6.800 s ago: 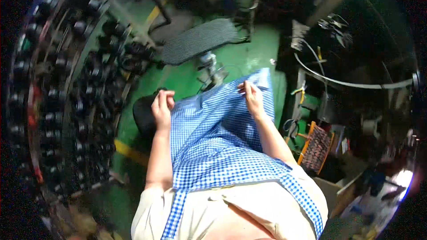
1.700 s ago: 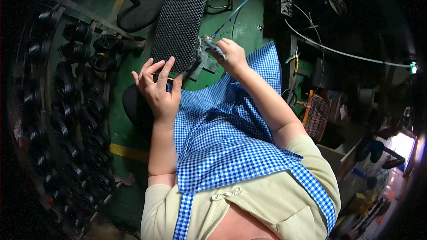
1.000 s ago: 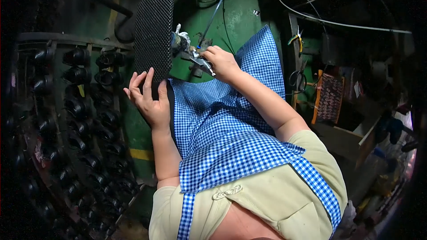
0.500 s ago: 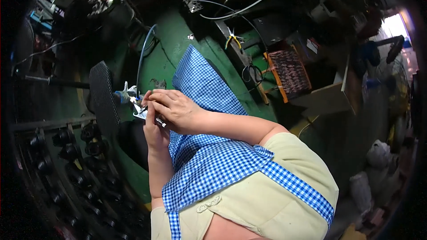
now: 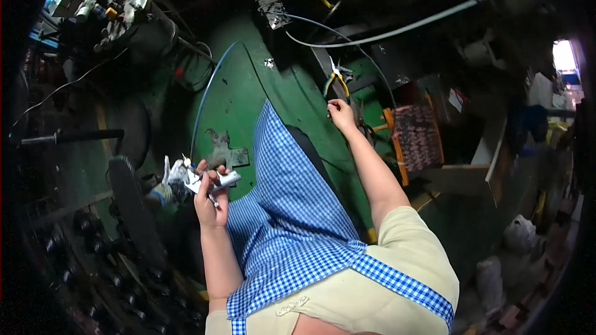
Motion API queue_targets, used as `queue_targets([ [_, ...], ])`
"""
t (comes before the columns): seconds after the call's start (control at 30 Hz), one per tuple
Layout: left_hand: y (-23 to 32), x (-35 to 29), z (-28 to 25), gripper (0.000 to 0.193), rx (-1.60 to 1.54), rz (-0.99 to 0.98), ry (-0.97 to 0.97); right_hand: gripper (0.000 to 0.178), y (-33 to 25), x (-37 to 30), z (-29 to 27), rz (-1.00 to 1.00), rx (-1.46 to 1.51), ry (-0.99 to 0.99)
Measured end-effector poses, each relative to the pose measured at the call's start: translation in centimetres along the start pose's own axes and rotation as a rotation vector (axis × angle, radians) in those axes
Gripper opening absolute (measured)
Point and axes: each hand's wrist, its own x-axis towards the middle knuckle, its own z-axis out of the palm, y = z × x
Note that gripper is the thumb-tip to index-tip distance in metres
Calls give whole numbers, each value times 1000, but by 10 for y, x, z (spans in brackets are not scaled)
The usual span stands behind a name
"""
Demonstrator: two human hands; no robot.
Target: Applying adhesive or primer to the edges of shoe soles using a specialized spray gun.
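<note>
My left hand (image 5: 211, 195) is closed round a silver, pistol-shaped air tool (image 5: 228, 180), whose exact kind I cannot make out. A thin blue hose (image 5: 200, 102) arches from the floor area down to it. Out to the right, my right hand (image 5: 341, 115) is closed, its fingers curled at the lower ends of the handles of yellow-and-green pliers (image 5: 336, 80). The pliers' handles are spread and their jaws point away from me. What the right fingers pinch is hidden. Black-handled scissors (image 5: 367, 131) lie just right of that hand.
A white glove-like thing (image 5: 172, 172) is left of the air tool. An orange-framed rack (image 5: 417, 139) stands at right. Rows of dark round parts (image 5: 87, 242) fill the lower left. A grey hose (image 5: 410, 28) crosses the top. A dark metal plate (image 5: 230, 152) lies on the green floor.
My hands were together at the air tool and have come apart. The right hand has moved right to the pliers; the left still holds the tool. The whole view has shifted somewhat.
</note>
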Motion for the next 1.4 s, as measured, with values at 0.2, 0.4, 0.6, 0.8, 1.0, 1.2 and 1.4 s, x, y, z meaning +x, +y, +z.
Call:
queue_targets([
  [0.2, -26, 48, -14, 30, -54, 19, 139, 35, 17, 143, 66, -149, -106, 30],
  [0.4, -54, 101, -13, 30, -83, 10, 174, 70, -17, 245, 108, -189, -214, 255],
  [0.6, -88, 164, -14, 32, -60, -22, 97, 78, -12, 285, 121, -57, 229, 82],
  [0.8, -131, 237, -11, 33, -156, -174, 154, 17, -44, 209, 138, -118, 450, -39],
  [1.0, -177, 288, 31, 32, -235, -332, 98, 14, -59, 130, 97, -11, 766, -136],
  [1.2, -220, 307, 48, 31, -251, -416, 23, 15, -47, 118, 104, 13, 869, -145],
  [1.4, -239, 312, 50, 33, -215, -422, 49, 12, -70, 180, 110, -178, 975, -36],
])
